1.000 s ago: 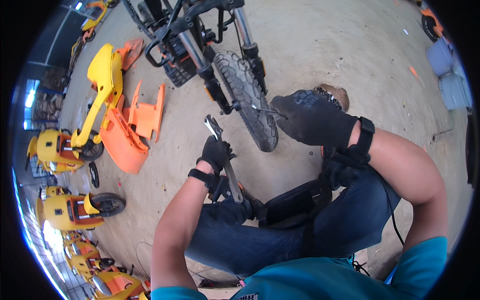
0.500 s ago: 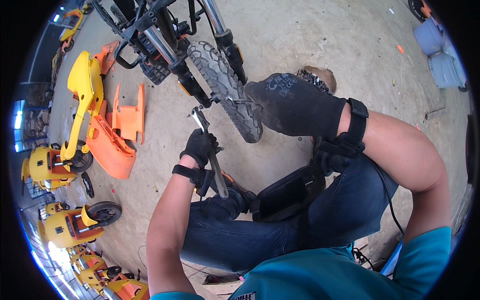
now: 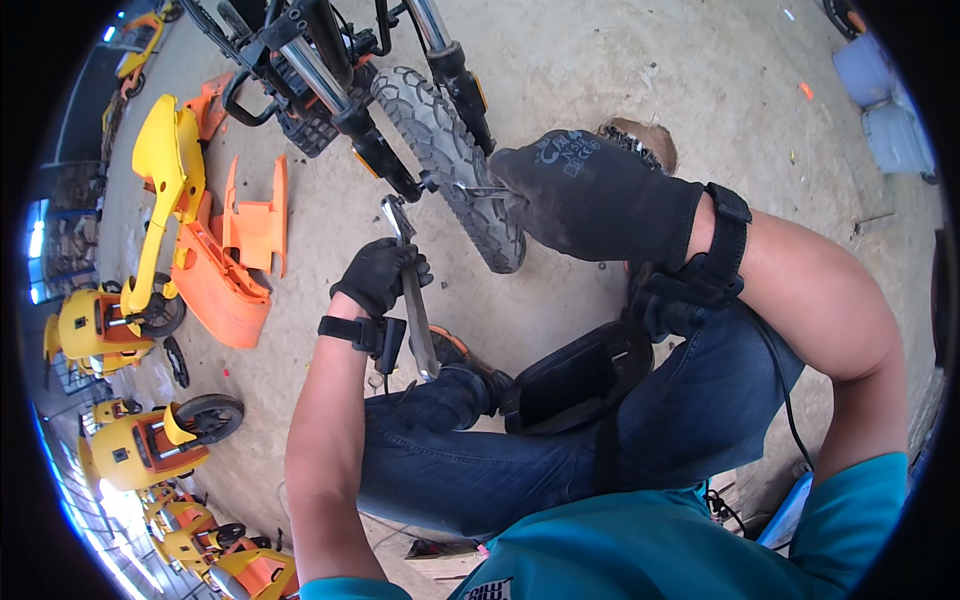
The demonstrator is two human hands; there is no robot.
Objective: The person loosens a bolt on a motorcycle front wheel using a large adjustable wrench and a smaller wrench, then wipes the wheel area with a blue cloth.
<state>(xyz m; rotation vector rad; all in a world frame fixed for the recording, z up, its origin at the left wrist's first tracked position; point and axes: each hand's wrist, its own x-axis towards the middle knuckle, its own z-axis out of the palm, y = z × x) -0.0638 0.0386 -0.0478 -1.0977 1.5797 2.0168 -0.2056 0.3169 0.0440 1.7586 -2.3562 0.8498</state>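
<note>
My left hand [image 3: 376, 277], in a black glove, is closed round the shaft of a long metal wrench [image 3: 417, 322]. The wrench's head is close to the axle end at the foot of the left fork leg [image 3: 372, 150]; I cannot tell whether it touches. My right hand [image 3: 590, 200], also gloved in black, is closed on a thin metal tool [image 3: 482, 191] that reaches across the front of the knobbly tyre [image 3: 425, 120] toward the axle. The fingers hide the tool's other end, so its exact kind does not show.
Yellow and orange body panels [image 3: 222, 285] lie on the concrete floor to the left. Several yellow scooters [image 3: 135, 452] stand farther left. A black curved tray-like part [image 3: 575, 380] lies between my legs. Pale tubs [image 3: 893, 135] stand at the far right.
My left hand has shifted a little left and up, and the wrench with it. The right hand and its tool stay at the wheel, nearly unmoved.
</note>
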